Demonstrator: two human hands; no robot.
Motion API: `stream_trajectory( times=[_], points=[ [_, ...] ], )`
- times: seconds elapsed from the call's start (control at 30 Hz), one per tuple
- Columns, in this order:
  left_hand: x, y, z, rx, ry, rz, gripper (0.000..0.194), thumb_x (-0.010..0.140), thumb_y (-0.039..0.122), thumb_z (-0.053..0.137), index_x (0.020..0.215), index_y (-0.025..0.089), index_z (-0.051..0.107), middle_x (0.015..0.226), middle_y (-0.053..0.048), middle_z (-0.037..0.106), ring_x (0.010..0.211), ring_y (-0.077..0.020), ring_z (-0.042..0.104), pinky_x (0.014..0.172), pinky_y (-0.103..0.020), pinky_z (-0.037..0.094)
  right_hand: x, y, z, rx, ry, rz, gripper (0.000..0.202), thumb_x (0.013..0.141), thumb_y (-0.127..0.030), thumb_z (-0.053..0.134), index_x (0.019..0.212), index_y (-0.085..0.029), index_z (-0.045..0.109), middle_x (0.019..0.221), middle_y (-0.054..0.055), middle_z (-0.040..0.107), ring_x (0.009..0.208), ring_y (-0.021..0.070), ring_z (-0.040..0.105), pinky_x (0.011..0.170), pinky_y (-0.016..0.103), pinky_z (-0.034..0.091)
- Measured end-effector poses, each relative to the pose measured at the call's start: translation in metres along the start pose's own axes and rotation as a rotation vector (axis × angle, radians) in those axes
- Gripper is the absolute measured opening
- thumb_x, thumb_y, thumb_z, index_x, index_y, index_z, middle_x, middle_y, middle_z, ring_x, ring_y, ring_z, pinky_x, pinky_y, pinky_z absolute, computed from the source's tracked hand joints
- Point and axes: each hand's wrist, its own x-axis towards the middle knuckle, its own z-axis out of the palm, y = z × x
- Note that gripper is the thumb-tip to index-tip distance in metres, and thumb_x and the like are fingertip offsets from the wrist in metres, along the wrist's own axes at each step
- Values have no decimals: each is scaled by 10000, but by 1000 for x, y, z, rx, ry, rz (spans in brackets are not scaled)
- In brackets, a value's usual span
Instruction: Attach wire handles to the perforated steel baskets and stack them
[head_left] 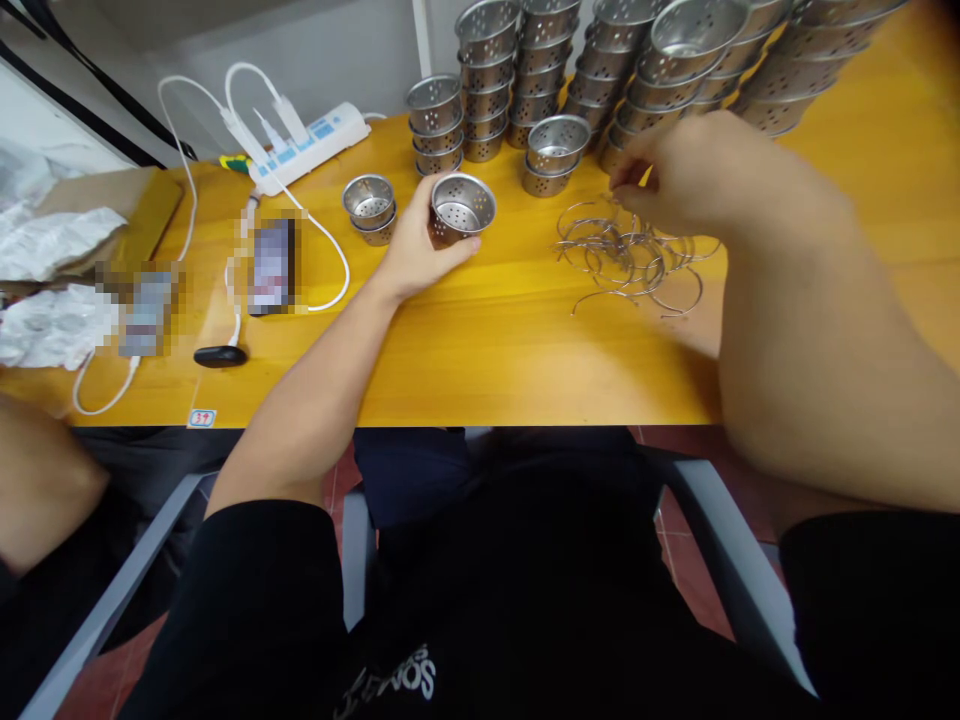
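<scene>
My left hand (pixel 420 245) is wrapped round a perforated metal cup (pixel 463 207), held upright with its mouth facing up. Thin curved metal wires (pixel 630 250) lie in a tangled heap on the yellow table (pixel 480 350). Over the far right side of that heap, my right hand (pixel 675 175) has its thumb and fingertips pinched together; anything between them is too small to make out. Two nested cups (pixel 556 150) stand behind the wires, and another small nested stack (pixel 370 205) sits left of my left hand.
Tall stacks of perforated cups (pixel 487 75) line the back. At the left are a white power strip (pixel 319 145) with cables, a phone (pixel 272 265), a second device (pixel 150 312), a black object (pixel 220 356) and plastic bags (pixel 60 325). Another person's arm (pixel 45 480) is at the left edge.
</scene>
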Motion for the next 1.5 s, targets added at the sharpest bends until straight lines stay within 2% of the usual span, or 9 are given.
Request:
stream_trajectory(
  times=[0.2, 0.5, 0.63, 0.73, 0.87, 0.97, 1.03, 1.23, 1.5],
  points=[
    [-1, 16, -6, 38, 4, -73, 1233, 755, 944, 1200, 1684, 353, 646, 1651, -160, 739, 1510, -451, 802, 1417, -667, 628, 6, 2, 6, 28, -13, 50, 229, 1263, -129, 842, 1450, -177, 964, 1476, 241, 953, 1369, 424, 942, 948, 534, 647],
    [2, 25, -6, -10, 28, -79, 1209, 760, 945, 1193, 1638, 361, 601, 1555, -128, 765, 1425, -410, 828, 1309, -604, 691, 13, 10, 9, 198, 186, 45, 371, 1088, 79, 891, 1098, -292, 905, 1295, 130, 995, 1370, 417, 948, 1054, 595, 669],
    [4, 19, -2, -48, 21, -61, 1261, 751, 1089, 1105, 1643, 375, 570, 1566, -125, 758, 1414, -405, 835, 1300, -597, 690, 13, 14, 16, 424, 325, -45, 292, 1173, -42, 885, 1107, -326, 900, 1143, 115, 957, 1095, 329, 922, 945, 546, 642],
    [4, 13, 1, -43, 11, -45, 1239, 811, 1150, 1016, 1660, 383, 540, 1598, -126, 745, 1454, -404, 828, 1325, -602, 665, 14, 4, 26, 605, 414, -131, 209, 1213, -90, 854, 1172, -283, 923, 992, 90, 862, 798, 239, 704, 780, 451, 525],
    [3, 7, 6, -46, 4, -22, 1298, 797, 1200, 973, 1694, 394, 494, 1621, -128, 738, 1476, -410, 829, 1340, -614, 658, 15, -15, 38, 638, 301, -197, 292, 1186, -58, 775, 1243, -305, 920, 1012, 69, 866, 799, 252, 676, 812, 420, 552],
    [3, 9, 7, -57, 1, -26, 1354, 731, 1228, 983, 1678, 391, 498, 1623, -128, 735, 1459, -413, 837, 1323, -611, 673, 14, -27, 42, 662, 237, -226, 222, 1187, -175, 796, 1262, -367, 880, 1148, 69, 932, 926, 297, 793, 934, 445, 645],
    [3, 15, 7, -50, -4, -40, 1356, 728, 1228, 985, 1669, 382, 499, 1599, -126, 737, 1443, -410, 838, 1315, -609, 675, 10, -36, 41, 756, 249, -232, 37, 1203, -385, 851, 1209, -380, 815, 1131, 76, 926, 946, 320, 814, 964, 479, 677],
    [1, 42, 15, -35, -31, -68, 1236, 828, 1158, 979, 1633, 331, 536, 1522, -124, 727, 1392, -395, 821, 1279, -590, 675, -4, -66, 29, 911, 136, -206, 556, 1087, -946, 874, 1145, -405, 761, 1186, 125, 895, 1017, 407, 793, 948, 603, 697],
    [0, 76, 28, -49, -118, -204, 1062, 851, 931, 1131, 1521, 299, 602, 1439, -94, 744, 1339, -383, 811, 1276, -609, 653, 1, -80, 38, 921, 103, -147, 498, 994, -936, 944, 1076, -465, 801, 997, 66, 843, 1112, 462, 743, 925, 646, 659]
  ],
)
